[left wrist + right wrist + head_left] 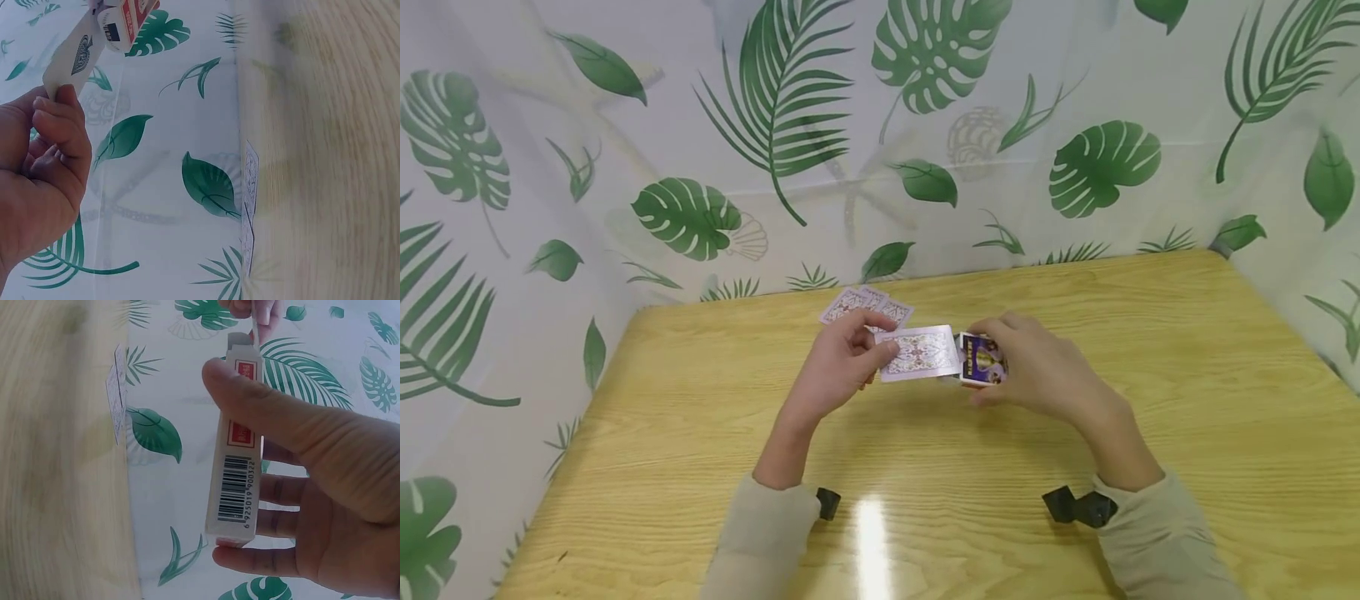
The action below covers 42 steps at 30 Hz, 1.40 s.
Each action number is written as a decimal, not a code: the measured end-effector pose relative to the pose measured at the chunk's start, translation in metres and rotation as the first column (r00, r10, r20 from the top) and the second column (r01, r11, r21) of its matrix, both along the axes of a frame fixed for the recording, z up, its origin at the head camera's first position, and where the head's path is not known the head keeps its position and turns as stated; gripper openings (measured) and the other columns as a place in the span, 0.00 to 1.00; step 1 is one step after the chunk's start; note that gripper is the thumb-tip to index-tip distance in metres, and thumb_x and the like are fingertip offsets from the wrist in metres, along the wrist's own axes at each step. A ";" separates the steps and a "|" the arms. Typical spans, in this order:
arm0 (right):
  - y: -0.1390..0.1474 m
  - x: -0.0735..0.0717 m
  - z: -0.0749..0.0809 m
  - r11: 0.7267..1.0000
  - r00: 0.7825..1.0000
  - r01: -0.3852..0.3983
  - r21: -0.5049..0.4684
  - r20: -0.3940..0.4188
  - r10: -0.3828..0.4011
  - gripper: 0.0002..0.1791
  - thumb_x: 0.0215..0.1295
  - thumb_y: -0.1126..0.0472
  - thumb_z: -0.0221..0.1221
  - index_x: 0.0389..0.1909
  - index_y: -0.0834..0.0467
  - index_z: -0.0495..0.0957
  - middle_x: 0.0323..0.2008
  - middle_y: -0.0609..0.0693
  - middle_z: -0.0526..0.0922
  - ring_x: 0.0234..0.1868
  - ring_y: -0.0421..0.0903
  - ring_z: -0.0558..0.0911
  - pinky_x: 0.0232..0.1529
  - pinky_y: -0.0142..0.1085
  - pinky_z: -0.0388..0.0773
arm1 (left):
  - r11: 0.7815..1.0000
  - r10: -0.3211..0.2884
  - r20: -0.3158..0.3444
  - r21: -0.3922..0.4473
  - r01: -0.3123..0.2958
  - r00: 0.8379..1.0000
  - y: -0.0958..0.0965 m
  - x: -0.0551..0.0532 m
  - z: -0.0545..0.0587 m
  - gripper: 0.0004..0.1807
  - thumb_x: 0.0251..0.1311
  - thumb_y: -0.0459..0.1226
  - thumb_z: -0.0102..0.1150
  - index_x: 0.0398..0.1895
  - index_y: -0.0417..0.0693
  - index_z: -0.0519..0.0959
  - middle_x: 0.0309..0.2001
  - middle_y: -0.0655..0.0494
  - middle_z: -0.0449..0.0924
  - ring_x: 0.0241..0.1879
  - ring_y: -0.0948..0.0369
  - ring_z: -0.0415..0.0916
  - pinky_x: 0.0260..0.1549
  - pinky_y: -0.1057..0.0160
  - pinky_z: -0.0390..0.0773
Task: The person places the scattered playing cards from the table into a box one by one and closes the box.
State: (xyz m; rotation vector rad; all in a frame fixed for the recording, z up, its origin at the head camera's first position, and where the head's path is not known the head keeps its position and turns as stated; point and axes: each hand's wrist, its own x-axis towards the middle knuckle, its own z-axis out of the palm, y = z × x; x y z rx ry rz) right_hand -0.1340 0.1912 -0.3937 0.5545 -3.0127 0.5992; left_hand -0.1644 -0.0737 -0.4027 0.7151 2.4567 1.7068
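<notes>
My left hand (835, 367) pinches a playing card (917, 353) between thumb and fingers, its patterned back facing up. The card's far end is right at the open end of a small card box (983, 362). That box, dark blue on top with a gold picture, is gripped by my right hand (1056, 367). In the right wrist view the thumb lies along the box's narrow white side (234, 481), which carries a barcode and red labels; a flap (239, 340) stands out at its end. The card's pale face with a dark print (78, 56) shows in the left wrist view.
Several playing cards (844, 305) lie overlapping, backs up, near the far edge of the wooden table (700, 450). A leaf-patterned cloth (820, 242) hangs behind the table and along its sides. Black straps with small devices (1078, 507) sit at the wrists.
</notes>
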 end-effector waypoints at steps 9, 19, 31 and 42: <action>-0.003 0.004 0.003 0.999 0.999 -0.034 0.019 -0.021 0.034 0.45 0.42 0.46 0.78 0.62 0.58 0.74 0.52 0.56 0.78 0.48 0.52 0.78 0.42 0.50 0.78 | 0.995 0.015 -0.138 -0.093 -0.028 0.990 0.005 0.006 0.003 0.11 0.65 0.32 0.62 0.49 0.43 0.82 0.25 0.54 0.72 0.22 0.60 0.67 0.23 0.68 0.68; -0.003 0.007 0.002 0.998 0.999 -0.030 0.051 -0.022 0.031 0.44 0.43 0.48 0.78 0.63 0.57 0.73 0.53 0.55 0.78 0.50 0.53 0.77 0.45 0.50 0.77 | 0.985 0.037 -0.181 -0.158 -0.066 0.983 0.008 0.008 0.003 0.11 0.65 0.33 0.61 0.49 0.43 0.83 0.26 0.55 0.73 0.23 0.63 0.67 0.22 0.69 0.66; -0.005 0.008 0.003 0.997 0.998 -0.044 0.060 -0.040 0.046 0.43 0.44 0.49 0.78 0.62 0.57 0.73 0.51 0.54 0.78 0.47 0.51 0.77 0.42 0.48 0.77 | 0.989 0.038 -0.213 -0.129 -0.067 0.976 0.013 0.009 0.002 0.11 0.65 0.32 0.60 0.49 0.39 0.83 0.24 0.55 0.73 0.20 0.64 0.64 0.19 0.70 0.63; -0.005 0.009 0.007 0.998 0.999 -0.036 0.041 -0.035 0.038 0.44 0.45 0.47 0.77 0.64 0.58 0.72 0.52 0.55 0.78 0.49 0.51 0.78 0.44 0.49 0.78 | 0.999 -0.045 0.010 -0.005 0.045 0.999 0.010 0.006 0.000 0.16 0.74 0.34 0.48 0.59 0.42 0.79 0.29 0.50 0.75 0.24 0.59 0.69 0.24 0.64 0.73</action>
